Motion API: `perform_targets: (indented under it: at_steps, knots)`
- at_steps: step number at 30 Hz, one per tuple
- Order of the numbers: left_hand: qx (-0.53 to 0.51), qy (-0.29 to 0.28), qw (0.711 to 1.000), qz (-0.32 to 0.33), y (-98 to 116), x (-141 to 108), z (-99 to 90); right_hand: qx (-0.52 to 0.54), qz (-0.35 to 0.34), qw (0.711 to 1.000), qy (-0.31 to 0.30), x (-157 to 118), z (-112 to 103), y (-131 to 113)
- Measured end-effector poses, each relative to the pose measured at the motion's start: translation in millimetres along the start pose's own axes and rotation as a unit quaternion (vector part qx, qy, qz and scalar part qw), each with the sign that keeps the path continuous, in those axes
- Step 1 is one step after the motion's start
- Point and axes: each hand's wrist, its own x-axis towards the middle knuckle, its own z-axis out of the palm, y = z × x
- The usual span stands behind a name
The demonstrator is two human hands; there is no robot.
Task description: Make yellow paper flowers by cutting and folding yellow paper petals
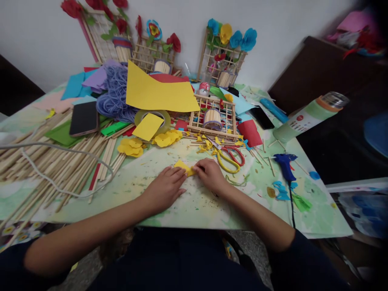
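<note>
On the bench (194, 206), close to its near edge, a small piece of yellow paper (182, 165) is being pressed down by the left hand (168, 188), its fingers lying side by side; whether anything is being pinched beneath them cannot be told. The paper's right end is being pinched in the grip of the right hand (210, 173) — thumb against fingers. Beyond, a small round stick pot (212, 118) is being held within a stick lattice (233, 117), with a red flower (221, 104) showing above it. At the back, red flowers (121, 26) are being displayed above a stick pot with a banded rim (123, 49). Inside the green bottle (298, 119) — its lid on — the contents are being hidden from view. Yellow-handled scissors (228, 161) are being kept near the right hand, beside red-handled scissors (238, 155).
</note>
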Motion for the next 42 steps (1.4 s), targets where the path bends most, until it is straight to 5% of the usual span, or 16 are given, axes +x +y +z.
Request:
perform_targets:
  at_steps: [24, 42]
  knots:
    - [-0.032, 0.033, 0.998, 0.035, -8.4, -3.5, 5.7, -0.147, 0.049, 0.988, -0.025, 19.0, 14.4, -12.1]
    - [-0.055, 0.021, 0.998, -0.019, -5.1, -4.9, 4.7, -0.226, 0.061, 0.972, -0.011, 21.6, 21.3, -16.0]
